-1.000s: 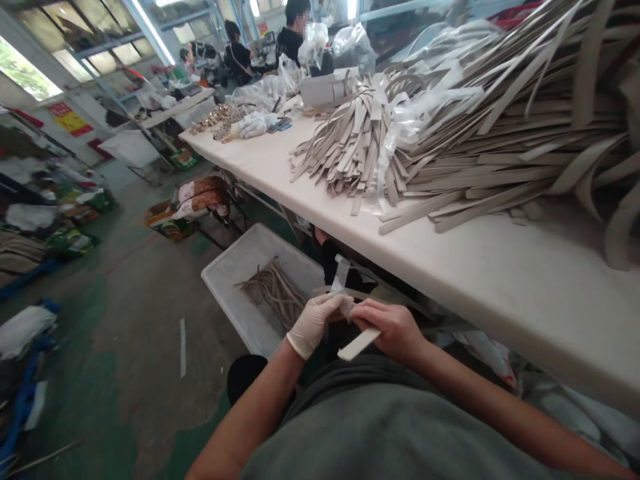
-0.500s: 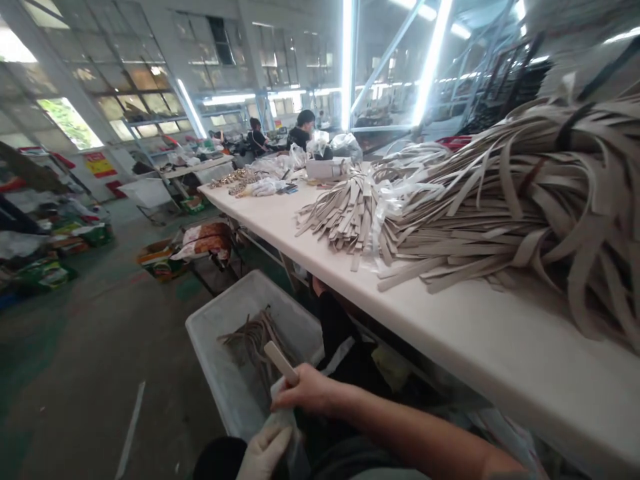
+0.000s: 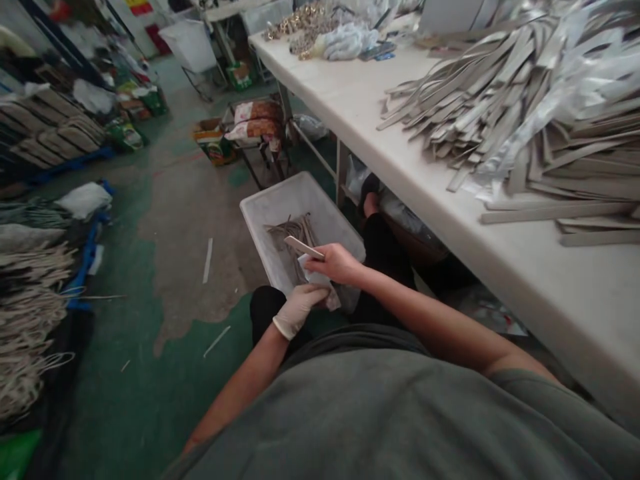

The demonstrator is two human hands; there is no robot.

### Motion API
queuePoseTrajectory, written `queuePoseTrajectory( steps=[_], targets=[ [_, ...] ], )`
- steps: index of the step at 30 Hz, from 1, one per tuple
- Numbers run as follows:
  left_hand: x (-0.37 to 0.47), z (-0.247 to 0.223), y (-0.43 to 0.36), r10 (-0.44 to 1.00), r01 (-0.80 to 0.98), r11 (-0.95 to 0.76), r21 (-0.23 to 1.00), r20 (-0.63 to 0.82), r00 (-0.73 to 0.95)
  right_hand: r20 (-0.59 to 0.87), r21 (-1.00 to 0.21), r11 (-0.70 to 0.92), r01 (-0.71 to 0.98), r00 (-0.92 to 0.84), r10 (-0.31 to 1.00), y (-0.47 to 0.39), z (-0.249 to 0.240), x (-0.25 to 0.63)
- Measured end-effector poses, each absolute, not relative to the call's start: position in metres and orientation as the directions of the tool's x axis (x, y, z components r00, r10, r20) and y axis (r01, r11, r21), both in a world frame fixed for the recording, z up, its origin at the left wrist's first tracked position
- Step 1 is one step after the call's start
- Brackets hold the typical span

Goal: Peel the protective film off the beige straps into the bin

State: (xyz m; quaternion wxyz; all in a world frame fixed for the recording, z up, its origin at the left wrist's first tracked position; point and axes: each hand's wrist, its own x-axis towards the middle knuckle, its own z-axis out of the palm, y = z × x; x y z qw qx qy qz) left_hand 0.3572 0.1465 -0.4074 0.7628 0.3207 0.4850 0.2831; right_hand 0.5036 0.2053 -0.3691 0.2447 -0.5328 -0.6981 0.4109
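My right hand (image 3: 340, 264) is bare and closed around a flat beige strap (image 3: 304, 247), whose free end points up and left over the bin. A whitish crumpled cloth (image 3: 331, 299), perhaps plastic, hangs below that hand. My left hand (image 3: 299, 308), in a pale glove, is closed on this cloth just below the right hand. Both hands are above the near end of a white plastic bin (image 3: 260, 245), which stands between my legs. Several grey-brown straps (image 3: 300, 230) lie inside it. The part of the strap within my right fist is hidden.
To my right runs a long white table (image 3: 360, 100) with a large heap of beige straps (image 3: 465, 100). Gloves (image 3: 347, 41) and brass-coloured fittings (image 3: 300, 23) lie farther along it. A stool with a cushion (image 3: 257, 123) stands beyond the bin. More bundled straps (image 3: 30, 300) lie at left.
My view has tilted down, bringing my torso and left forearm into sight. Both hands keep their grip, with the strap now lying at a flatter slant.
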Motion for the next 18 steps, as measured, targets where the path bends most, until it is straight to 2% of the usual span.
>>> queuePoseTrajectory(
  steps=[5, 10, 12, 15, 18],
  targets=[
    [0.358, -0.413, 0.145, 0.682, -0.231, 0.714, 0.661, -0.580, 0.446, -0.122, -0.805, 0.080, 0.588, -0.296, 0.947, 0.216, -0.378, 0.499],
    [0.354, -0.427, 0.155, 0.696, -0.397, 0.708, 0.584, -0.671, 0.254, -0.127, -0.851, 0.034, 0.525, -0.268, 0.955, 0.213, -0.375, 0.521],
    [0.351, -0.431, 0.162, 0.699, -0.487, 0.671, 0.559, -0.696, 0.164, -0.189, -0.869, -0.013, 0.494, -0.309, 0.932, 0.198, -0.374, 0.532],
    [0.347, -0.432, 0.172, 0.691, -0.627, 0.591, 0.507, -0.720, 0.069, -0.319, -0.837, -0.060, 0.544, -0.394, 0.862, 0.168, -0.379, 0.540],
    [0.349, -0.429, 0.177, 0.697, -0.702, 0.547, 0.456, -0.712, 0.080, -0.389, -0.804, -0.091, 0.587, -0.406, 0.827, 0.142, -0.388, 0.537]
  ],
)
